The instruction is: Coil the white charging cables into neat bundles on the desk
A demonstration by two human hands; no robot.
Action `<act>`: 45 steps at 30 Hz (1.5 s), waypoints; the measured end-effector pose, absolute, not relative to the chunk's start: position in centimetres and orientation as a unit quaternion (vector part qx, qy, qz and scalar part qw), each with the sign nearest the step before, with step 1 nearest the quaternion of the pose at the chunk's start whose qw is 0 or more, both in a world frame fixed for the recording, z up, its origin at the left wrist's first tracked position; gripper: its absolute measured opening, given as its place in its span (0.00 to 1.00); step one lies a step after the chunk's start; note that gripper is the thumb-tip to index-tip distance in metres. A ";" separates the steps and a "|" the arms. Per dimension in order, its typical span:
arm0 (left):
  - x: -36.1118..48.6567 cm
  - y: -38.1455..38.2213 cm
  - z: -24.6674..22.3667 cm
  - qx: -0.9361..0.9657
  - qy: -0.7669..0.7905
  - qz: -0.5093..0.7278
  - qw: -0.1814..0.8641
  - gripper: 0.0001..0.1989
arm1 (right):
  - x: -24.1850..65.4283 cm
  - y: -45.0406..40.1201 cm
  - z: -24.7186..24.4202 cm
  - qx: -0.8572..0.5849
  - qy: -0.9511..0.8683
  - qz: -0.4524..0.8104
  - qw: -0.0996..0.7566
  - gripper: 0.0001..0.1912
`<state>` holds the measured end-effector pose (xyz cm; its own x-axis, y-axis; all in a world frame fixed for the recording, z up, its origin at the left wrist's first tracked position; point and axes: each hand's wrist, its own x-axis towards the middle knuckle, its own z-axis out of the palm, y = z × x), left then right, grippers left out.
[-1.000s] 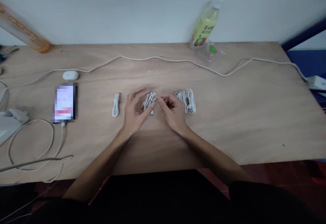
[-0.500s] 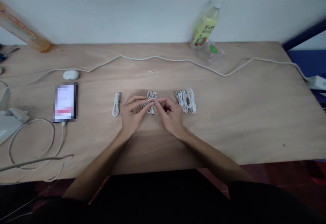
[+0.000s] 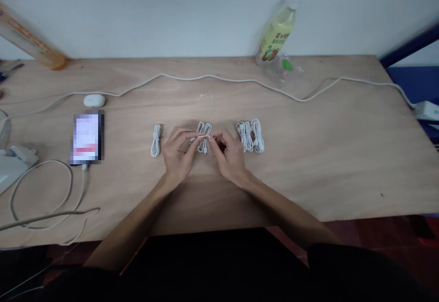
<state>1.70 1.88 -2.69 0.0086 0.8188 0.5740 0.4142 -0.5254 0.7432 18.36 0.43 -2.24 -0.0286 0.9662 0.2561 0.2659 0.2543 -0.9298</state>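
Note:
Between my left hand (image 3: 177, 153) and my right hand (image 3: 228, 156), a thin white twist tie (image 3: 206, 136) is pinched by thumbs and fingertips, one end in each hand. Directly beneath it lies a folded white charging cable (image 3: 200, 128), partly hidden by my fingers, with a plug pointing toward me. To the left of my left hand is a white cable bundle (image 3: 155, 141), bound round its middle. Several more coiled white cables (image 3: 252, 136) lie together just right of my right hand.
Small white tie pieces (image 3: 206, 95) lie beyond my hands. A long white cord (image 3: 219, 78) crosses the wooden table (image 3: 315, 155). On the left are a phone (image 3: 85, 137), a white earbud case (image 3: 94, 100) and looped cable; a yellow-green bottle (image 3: 277, 34) stands by the wall.
The twist tie was a small curved loop between my fingertips and now looks drawn flatter. Both hands stay nearly in place over the cable.

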 end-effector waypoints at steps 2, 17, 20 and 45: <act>1.6 1.9 -2.7 0.697 0.447 0.533 0.175 0.04 | 18.3 0.4 -2.1 -0.488 -0.616 0.378 0.490 0.12; 1.3 2.5 -2.5 0.664 0.483 0.501 0.274 0.07 | 19.0 1.2 -2.1 -0.455 -0.620 0.429 0.473 0.14; 1.5 2.5 -2.6 0.656 0.488 0.502 0.282 0.08 | 19.2 1.1 -2.6 -0.478 -0.690 0.282 0.465 0.09; 1.2 2.9 -2.8 0.636 0.492 0.486 0.343 0.09 | 20.3 2.1 -2.1 -0.444 -0.728 0.289 0.435 0.10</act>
